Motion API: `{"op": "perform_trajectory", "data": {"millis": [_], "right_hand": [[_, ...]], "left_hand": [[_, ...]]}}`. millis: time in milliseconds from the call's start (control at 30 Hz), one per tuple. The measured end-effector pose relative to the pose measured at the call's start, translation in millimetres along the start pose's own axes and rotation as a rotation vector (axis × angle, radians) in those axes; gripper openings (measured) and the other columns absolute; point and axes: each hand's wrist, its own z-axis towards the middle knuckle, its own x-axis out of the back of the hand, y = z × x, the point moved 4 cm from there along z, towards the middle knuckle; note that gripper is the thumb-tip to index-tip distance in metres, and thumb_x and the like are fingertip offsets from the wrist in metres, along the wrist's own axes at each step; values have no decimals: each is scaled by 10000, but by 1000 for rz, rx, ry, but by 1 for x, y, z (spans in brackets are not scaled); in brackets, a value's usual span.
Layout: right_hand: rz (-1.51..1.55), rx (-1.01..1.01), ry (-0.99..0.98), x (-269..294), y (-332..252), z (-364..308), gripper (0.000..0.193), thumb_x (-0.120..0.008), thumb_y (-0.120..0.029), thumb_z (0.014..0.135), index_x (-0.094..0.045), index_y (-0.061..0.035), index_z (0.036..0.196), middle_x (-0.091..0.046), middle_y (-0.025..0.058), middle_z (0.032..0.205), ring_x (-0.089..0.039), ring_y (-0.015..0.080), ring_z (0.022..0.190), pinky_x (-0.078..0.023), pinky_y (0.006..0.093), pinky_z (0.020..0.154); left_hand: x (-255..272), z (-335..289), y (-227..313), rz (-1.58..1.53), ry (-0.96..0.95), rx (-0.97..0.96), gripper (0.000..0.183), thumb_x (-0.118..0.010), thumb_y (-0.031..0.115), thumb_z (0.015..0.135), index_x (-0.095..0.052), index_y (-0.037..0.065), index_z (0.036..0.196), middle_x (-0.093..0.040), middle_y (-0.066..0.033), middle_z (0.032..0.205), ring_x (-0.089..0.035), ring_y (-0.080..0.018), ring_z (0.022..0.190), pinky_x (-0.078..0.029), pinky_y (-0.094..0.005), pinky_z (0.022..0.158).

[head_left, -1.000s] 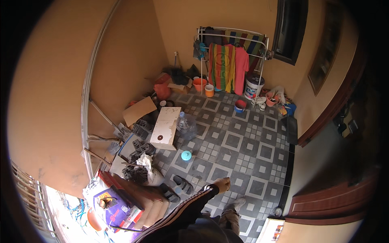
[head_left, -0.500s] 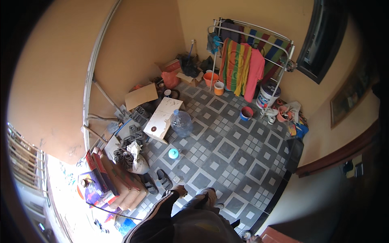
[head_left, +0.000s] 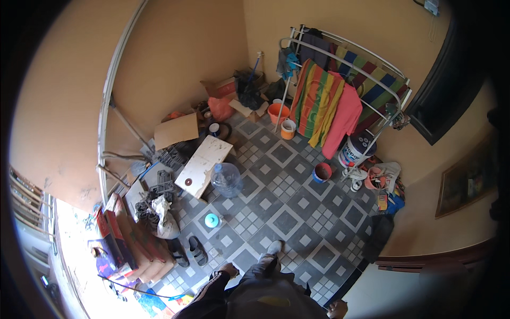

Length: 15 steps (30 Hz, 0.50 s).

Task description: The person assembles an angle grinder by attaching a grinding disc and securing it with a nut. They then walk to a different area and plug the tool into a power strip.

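My left hand hangs low beside my leg, over the tiled floor, its fingers loosely curled with nothing visible in them. Nearest to it are a pair of dark sandals on the tiles. Close to the lower edge, my right hand is partly cut off; its fingers look bent, and whatever they may hold is hidden. One of my feet, in a light grey shoe, is out in front of me. Farther off, a small bottle with a turquoise top and a large clear water jug stand on the floor.
A white board lies by the jug. Stacked boxes, a sack, tools and cardboard line the left. Ahead stands a drying rack with towels, near a paint bucket and a small red-and-blue pot. A doorway is at right.
My view has shifted as I step forward, and my foot now shows farther out. My left hand has swung back toward my body. The reddish-brown panel by my right hand has left the view.
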Motion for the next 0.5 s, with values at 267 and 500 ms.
{"op": "perform_trajectory", "data": {"millis": [267,500], "right_hand": [[-570,141,75,3,52,-92,65,-652,-170,951,-671,-108,948,-664,65,740,-621,194,517,-467,320,415],[104,-134,705,6,57,-200,232,-655,-260,882,-641,-89,1039,-669,94,942,-689,266,829,-544,441,712]], "left_hand": [[77,122,285,571,-99,-917,286,-574,231,983,-711,101,768,-727,-96,748,-721,-246,716,-573,-386,677],[-18,136,479,132,-481,-546,217,-537,233,1021,-598,27,991,-694,-126,881,-709,-261,761,-566,-388,632]]}}
